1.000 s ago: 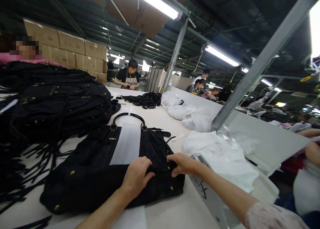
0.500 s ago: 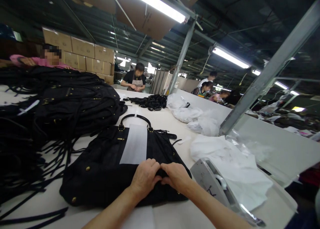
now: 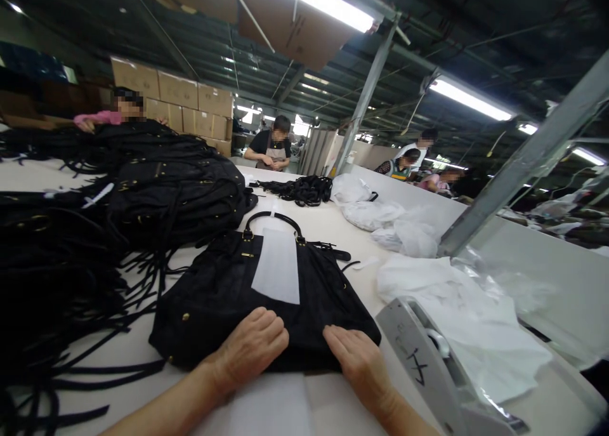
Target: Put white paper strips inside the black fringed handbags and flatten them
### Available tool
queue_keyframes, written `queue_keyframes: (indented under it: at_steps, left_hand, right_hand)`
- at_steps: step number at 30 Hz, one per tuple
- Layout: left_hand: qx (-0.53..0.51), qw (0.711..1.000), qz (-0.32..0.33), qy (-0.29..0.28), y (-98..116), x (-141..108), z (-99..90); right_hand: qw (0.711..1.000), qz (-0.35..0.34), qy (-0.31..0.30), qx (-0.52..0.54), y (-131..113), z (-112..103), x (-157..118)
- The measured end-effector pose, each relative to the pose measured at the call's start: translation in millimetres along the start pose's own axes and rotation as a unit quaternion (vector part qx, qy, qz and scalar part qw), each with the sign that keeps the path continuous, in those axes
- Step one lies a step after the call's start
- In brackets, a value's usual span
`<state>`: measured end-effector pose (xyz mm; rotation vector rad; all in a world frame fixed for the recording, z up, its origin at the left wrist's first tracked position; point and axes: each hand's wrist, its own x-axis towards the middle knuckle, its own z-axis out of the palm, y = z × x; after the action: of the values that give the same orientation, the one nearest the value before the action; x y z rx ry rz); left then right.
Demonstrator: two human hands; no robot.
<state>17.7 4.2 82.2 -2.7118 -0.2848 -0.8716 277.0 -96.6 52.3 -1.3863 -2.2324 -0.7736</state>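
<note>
A black handbag [image 3: 214, 284] lies flat on the table in front of me, its looped handles [image 3: 273, 215] pointing away. A white paper sheet [image 3: 277, 268] rests on its upper face, below the handles. My left hand [image 3: 254, 347] is closed on the bag's near edge, left of the middle, with fingers curled. Farther right, my right hand [image 3: 356, 360] grips the same edge near the corner; its thumb is hidden. Brass-coloured studs show on the bag's left end.
Black bags [image 3: 176, 195] are heaped at left, their straps trailing over the table. A grey tape dispenser [image 3: 419, 353] stands right of my right hand, beside white sheeting [image 3: 466, 322]. Black straps [image 3: 304, 188] lie farther back. Co-workers, including a person in an apron [image 3: 273, 147], are beyond.
My hands have moved apart along the near edge of the handbag; before, their fingertips met near its middle. The view has swung slightly left.
</note>
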Motion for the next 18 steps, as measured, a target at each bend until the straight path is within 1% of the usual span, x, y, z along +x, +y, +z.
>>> queue_keyframes:
  at_steps: [2, 3, 6, 9, 14, 18]
  left_hand:
    - [-0.005, 1.000, 0.026, 0.012, -1, -6, -2.7]
    - [-0.006, 0.999, 0.034, 0.012, 0, -9, -3.8]
    - [-0.005, 0.999, 0.041, -0.013, 5, -13, -6.3]
    - [-0.004, 0.999, 0.038, -0.037, 13, -17, -8.5]
    - [-0.021, 0.998, 0.040, -0.047, 20, -18, -10.2]
    - [-0.038, 0.997, 0.031, -0.062, 20, -17, -10.7]
  right_hand:
    - [0.999, -0.040, 0.032, -0.010, 0, -4, -5]
    - [0.998, -0.051, 0.032, -0.017, 1, -7, -7]
    - [0.997, -0.069, 0.001, -0.038, 1, -11, -9]
    - [0.996, -0.077, -0.012, -0.051, 1, -11, -12]
    - [0.994, -0.088, -0.038, -0.050, 1, -13, -17]
    - [0.994, -0.091, -0.038, -0.039, 1, -15, -22]
